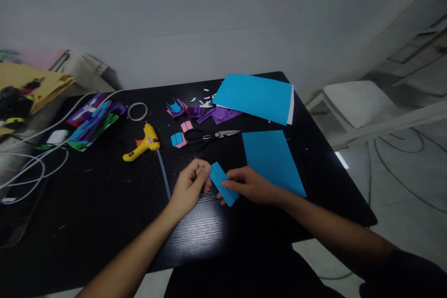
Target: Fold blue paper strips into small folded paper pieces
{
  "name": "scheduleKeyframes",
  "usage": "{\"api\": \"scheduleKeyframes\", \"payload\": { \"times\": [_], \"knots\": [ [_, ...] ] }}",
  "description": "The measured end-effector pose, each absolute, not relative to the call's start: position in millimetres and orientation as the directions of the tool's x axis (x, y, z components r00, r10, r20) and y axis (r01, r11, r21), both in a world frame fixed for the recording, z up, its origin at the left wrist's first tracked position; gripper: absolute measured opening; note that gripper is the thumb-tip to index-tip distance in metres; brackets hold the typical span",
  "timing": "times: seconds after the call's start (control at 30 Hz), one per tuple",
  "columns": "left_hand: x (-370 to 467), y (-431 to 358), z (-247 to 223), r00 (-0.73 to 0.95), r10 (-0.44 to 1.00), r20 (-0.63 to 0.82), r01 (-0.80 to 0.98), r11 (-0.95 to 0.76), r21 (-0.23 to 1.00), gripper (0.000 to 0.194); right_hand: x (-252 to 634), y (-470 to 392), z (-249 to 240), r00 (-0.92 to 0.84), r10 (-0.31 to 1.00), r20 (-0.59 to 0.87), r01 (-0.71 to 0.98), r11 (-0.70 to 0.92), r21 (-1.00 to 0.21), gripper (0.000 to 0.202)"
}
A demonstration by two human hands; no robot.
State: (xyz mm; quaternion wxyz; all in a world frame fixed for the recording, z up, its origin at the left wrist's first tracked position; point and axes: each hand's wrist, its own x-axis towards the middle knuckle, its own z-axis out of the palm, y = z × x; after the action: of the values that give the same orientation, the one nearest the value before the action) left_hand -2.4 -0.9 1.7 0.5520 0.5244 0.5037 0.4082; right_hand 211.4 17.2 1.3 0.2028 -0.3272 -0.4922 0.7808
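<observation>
A folded strip of blue paper (218, 178) is held above the front of the black table, slanting down to the right. My left hand (193, 181) pinches its upper left end between thumb and fingers. Around its lower right part my right hand (246, 185) is closed, thumb on top and fingertips showing beneath. Just right of my right hand lies a flat blue sheet (274, 158). Beyond my hands, scissors (218, 135) with black handles rest on the table, beside small folded blue (177, 139) and pink pieces (186, 125).
A yellow glue gun (143, 143) with its cord lies left, below a tape roll (137, 111). Larger blue sheets (256, 95), purple paper pieces (223, 114) and white scraps occupy the back. Coloured paper strips (92, 118) and white cables crowd the left. A white stool (359, 102) stands right.
</observation>
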Motion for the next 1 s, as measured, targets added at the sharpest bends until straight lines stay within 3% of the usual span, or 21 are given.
{"api": "scheduleKeyframes", "payload": {
  "times": [0.2,1.0],
  "knots": [
    [-1.8,-1.5,0.3,0.202,0.964,-0.174,0.107,0.155,0.982,0.046,211.0,18.2,-2.4,-0.686,0.642,-0.342,-0.031,-0.495,-0.868,0.042],
    [-1.4,-3.3,-3.4,0.211,0.959,-0.187,0.127,0.163,0.979,0.045,208.4,16.2,-7.9,-0.645,0.679,-0.35,0.003,-0.455,-0.89,0.041]
  ]
}}
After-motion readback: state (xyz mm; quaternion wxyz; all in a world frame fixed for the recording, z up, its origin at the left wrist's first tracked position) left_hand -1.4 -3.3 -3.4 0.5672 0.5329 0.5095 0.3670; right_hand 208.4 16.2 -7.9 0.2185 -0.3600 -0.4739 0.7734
